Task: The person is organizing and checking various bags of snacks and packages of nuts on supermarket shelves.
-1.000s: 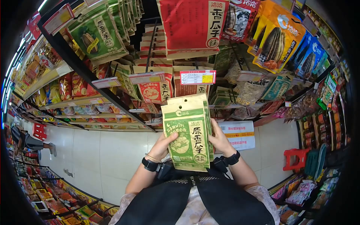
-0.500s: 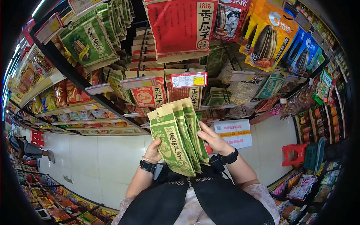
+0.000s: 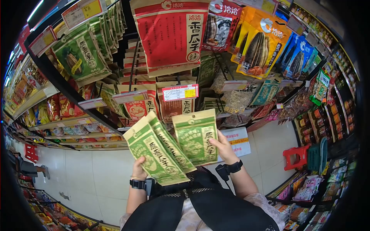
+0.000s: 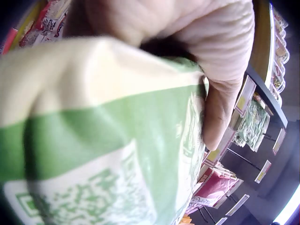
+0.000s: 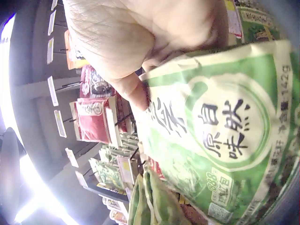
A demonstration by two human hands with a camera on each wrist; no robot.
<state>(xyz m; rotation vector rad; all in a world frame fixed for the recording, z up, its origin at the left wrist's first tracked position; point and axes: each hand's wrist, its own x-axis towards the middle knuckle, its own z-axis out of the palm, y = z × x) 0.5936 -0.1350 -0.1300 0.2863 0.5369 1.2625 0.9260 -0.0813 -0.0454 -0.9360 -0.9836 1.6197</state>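
Observation:
My left hand grips two overlapping green-and-cream bags of melon seeds by their left edge, thumb over the front bag. The second bag shows behind it, tilted the same way. My right hand pinches another green bag of melon seeds at its right side, thumb on the printed front. In the left wrist view the thumb bends over the edge of a bag with a QR code. Up close in the right wrist view, the right-hand bag shows its round label.
Ahead hangs a rack with a large red seed bag, orange bags and green bags on hooks. A price tag juts out just above the held bags. A white carton lies on the floor near a red stool.
The stacked green bags have been fanned out and split: the right hand has drawn one away to the right, the left hand keeps two. The view has shifted slightly to the right.

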